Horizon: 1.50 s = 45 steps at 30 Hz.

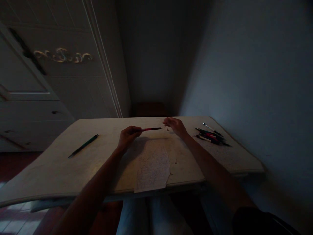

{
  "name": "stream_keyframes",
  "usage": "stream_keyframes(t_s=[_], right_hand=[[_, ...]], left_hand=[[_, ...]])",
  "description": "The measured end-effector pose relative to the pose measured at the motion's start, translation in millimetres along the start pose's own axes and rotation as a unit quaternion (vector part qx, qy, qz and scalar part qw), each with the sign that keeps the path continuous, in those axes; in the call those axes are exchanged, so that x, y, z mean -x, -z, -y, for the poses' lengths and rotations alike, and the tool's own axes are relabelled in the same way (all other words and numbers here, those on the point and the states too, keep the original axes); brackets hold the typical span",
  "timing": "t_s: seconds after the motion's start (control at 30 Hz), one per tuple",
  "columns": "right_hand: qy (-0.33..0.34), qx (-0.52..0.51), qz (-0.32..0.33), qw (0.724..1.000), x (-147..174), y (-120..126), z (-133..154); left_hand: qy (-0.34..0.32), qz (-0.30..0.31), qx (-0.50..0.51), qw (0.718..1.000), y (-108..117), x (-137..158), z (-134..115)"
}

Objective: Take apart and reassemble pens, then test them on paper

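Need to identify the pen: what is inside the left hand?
The left hand holds a red and black pen, its black end pointing toward the right hand. The part within the grasp is covered and cannot be seen.

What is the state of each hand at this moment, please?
Left hand: closed, holding the red and black pen.
Right hand: fingers curled near the pen's black end; whether it holds something small cannot be told.
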State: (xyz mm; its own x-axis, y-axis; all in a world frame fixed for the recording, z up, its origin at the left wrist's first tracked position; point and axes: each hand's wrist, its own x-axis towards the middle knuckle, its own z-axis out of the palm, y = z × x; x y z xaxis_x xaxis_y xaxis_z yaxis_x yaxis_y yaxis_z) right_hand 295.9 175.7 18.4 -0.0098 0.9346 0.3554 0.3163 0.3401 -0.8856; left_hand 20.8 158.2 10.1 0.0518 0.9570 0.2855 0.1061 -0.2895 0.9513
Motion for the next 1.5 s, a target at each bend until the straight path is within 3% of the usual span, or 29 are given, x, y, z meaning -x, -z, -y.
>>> stream_keyframes(t_s=[0.07,0.13,0.27,0.4,0.53,0.7,0.87,1.07,1.5], right_hand=[[0.033,0.092,-0.043,0.994,-1,12,-2],[0.048,0.195,-0.046,0.979,-1,20,-4],[0.053,0.337,0.037,0.939,5,21,-7],[0.048,0.378,0.094,0.92,8,14,-8],[0.044,0.339,0.084,0.936,8,12,-8],[0.025,0.146,0.068,0.987,8,5,-6],[-0.024,0.015,0.077,0.997,10,-7,-4],[-0.034,-0.014,0.071,0.997,11,-8,-5],[-0.007,0.031,0.061,0.998,10,-7,0]], left_hand=[[-0.002,0.005,0.006,1.0,0,0,1],[-0.003,0.008,0.002,1.0,0,-1,2],[-0.005,0.001,-0.022,1.0,3,-2,5],[-0.012,-0.007,-0.059,0.998,5,-3,6],[-0.011,-0.006,-0.065,0.998,5,-2,5],[-0.02,-0.01,-0.063,0.998,6,-4,8],[-0.032,-0.028,-0.052,0.998,7,-5,10],[-0.028,-0.015,-0.04,0.999,6,-3,8],[-0.026,-0.019,-0.044,0.999,6,-4,7]])
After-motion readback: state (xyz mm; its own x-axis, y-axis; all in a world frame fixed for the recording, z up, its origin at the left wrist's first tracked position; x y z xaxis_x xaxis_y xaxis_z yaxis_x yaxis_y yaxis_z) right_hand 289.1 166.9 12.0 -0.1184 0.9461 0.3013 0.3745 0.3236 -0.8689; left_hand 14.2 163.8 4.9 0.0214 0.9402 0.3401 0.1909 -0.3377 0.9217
